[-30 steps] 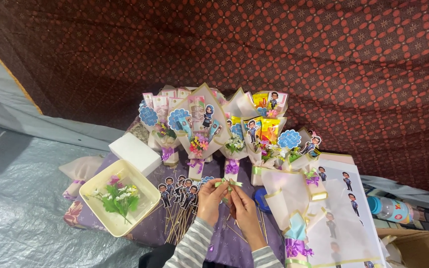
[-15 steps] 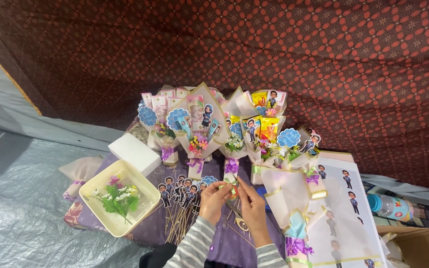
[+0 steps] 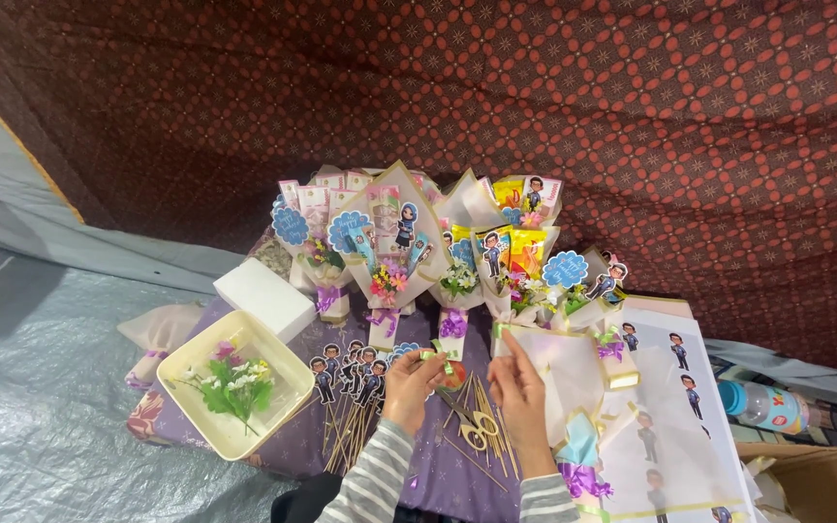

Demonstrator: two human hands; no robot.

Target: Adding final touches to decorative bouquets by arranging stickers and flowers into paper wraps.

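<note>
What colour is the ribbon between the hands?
Green ribbon, held by the left hand; head view.

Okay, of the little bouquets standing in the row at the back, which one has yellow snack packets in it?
The bouquet toward the right of the row, behind the right hand. It alone holds yellow packets; the others show pink, blue and white.

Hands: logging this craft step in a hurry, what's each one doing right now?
Left hand: shut on green ribbon.
Right hand: open, fingers raised, holding nothing visible.

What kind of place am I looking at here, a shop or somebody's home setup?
Probably a makeshift craft corner, not a shop counter: a patterned maroon cloth hangs as backdrop, a grey tarp covers the ground, and small gift bouquets stand in a row beside wooden skewers and scissors.
</note>
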